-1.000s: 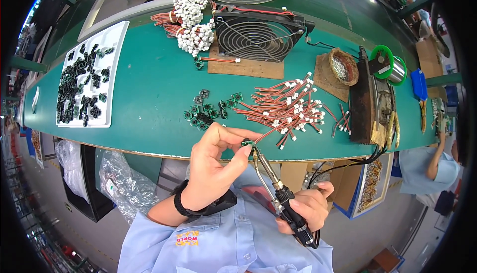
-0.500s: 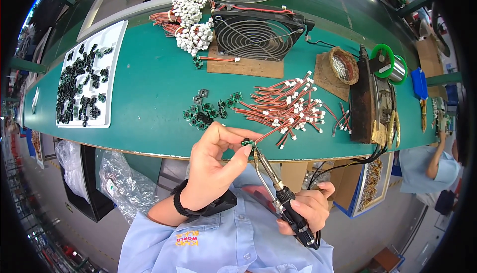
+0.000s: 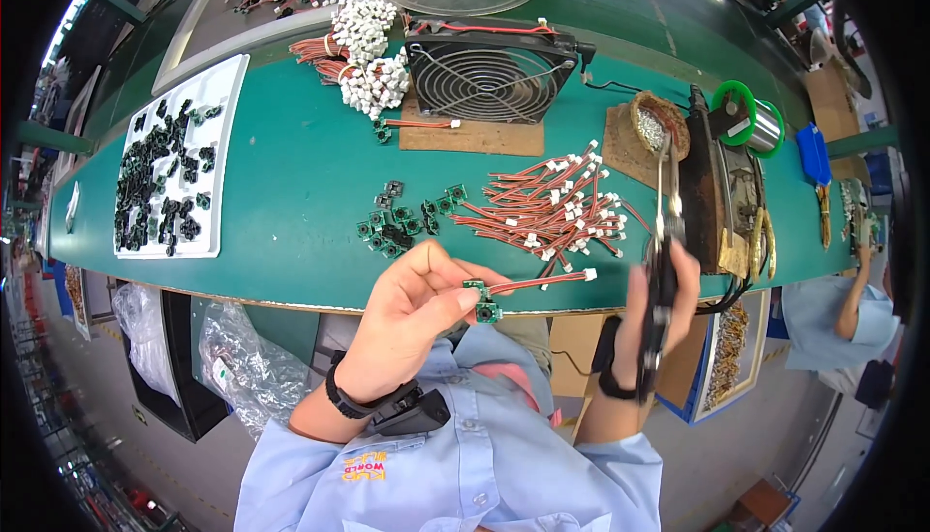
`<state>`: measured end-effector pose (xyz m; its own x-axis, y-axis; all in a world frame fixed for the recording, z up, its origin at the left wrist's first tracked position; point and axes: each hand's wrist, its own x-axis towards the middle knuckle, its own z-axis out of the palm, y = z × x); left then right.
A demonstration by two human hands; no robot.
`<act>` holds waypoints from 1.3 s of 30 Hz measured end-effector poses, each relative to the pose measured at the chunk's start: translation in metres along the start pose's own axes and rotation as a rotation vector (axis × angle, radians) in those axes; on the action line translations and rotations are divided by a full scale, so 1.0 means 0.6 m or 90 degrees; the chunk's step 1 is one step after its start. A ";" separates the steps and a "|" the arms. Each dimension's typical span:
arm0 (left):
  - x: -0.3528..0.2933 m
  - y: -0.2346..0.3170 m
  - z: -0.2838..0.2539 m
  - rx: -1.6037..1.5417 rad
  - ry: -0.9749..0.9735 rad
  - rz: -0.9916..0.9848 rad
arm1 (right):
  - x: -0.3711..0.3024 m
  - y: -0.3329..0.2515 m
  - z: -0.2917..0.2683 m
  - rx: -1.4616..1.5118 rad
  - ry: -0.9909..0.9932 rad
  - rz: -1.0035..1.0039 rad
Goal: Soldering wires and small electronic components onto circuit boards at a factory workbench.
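Between the thumb and fingers of my left hand [image 3: 407, 314] is a small green circuit board [image 3: 487, 313] with a black round part. A red-and-dark wire lead [image 3: 542, 283] runs rightward from it to a white plug. My right hand [image 3: 632, 343], smeared by motion, is closed around a soldering iron [image 3: 661, 285]. The iron points away from me, its tip at the round cleaning pot [image 3: 685, 140] of metal shavings. Beyond my left hand lie several loose circuit boards [image 3: 397, 227]. A pile of wire leads with white plugs [image 3: 542, 207] spreads to their right.
A white tray [image 3: 221, 154] of dark parts lies at the left. Behind stand a black fan [image 3: 484, 81] and bundled wire leads [image 3: 373, 86]. A green-rimmed solder spool [image 3: 736, 113] is at the right, beside a dark soldering stand [image 3: 699, 188]. The bench edge runs below my hands.
The soldering iron has left the circuit board and swung right and away to the cleaning pot. My left hand keeps the board, now more exposed, with its wire lead in plain view.
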<state>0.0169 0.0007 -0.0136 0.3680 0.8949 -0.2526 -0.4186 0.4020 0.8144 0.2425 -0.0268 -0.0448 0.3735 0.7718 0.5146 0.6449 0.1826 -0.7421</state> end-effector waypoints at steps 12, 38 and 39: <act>-0.009 -0.005 -0.027 0.113 0.103 0.118 | -0.031 -0.010 0.046 -0.081 -0.060 -0.120; -0.024 -0.007 -0.007 0.346 0.014 0.115 | -0.037 -0.034 0.027 0.331 -0.111 0.043; -0.020 -0.008 0.001 0.310 -0.013 0.072 | -0.044 -0.035 0.018 0.356 -0.163 0.044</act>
<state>0.0149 -0.0120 -0.0145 0.3616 0.9214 -0.1423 -0.0219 0.1610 0.9867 0.2118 -0.0443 -0.0475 0.1848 0.9025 0.3891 0.1525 0.3648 -0.9185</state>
